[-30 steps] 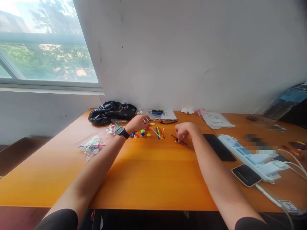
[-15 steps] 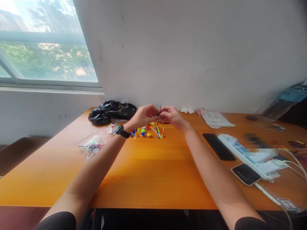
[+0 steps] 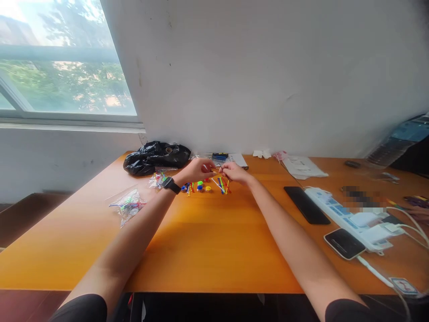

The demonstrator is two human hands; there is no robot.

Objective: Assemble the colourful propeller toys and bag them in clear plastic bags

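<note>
My right hand (image 3: 234,172) pinches a thin dark stick (image 3: 220,166) between thumb and fingers above the far part of the table. Facing it, my left hand (image 3: 198,171) is curved, with a gap between thumb and fingers and nothing I can make out held in it. A black watch (image 3: 171,184) is on the left wrist. Below the hands lie colourful plastic sticks (image 3: 222,185) and, to their left, more sticks (image 3: 189,189). Among these are a blue round piece (image 3: 200,189), a yellow round piece (image 3: 208,189) and a green round piece (image 3: 200,183).
Clear bags of coloured parts (image 3: 129,205) lie left, before a black plastic bag (image 3: 157,157). Papers and a blue-black item (image 3: 219,156) sit by the wall. On the right are a black phone (image 3: 306,205), a white power strip (image 3: 348,219) with cables, and a rounded device (image 3: 344,243).
My hands have lowered slightly and drawn apart. The dark stick, upright between both hands before, now shows at my right fingertips, and the items behind have come into view.
</note>
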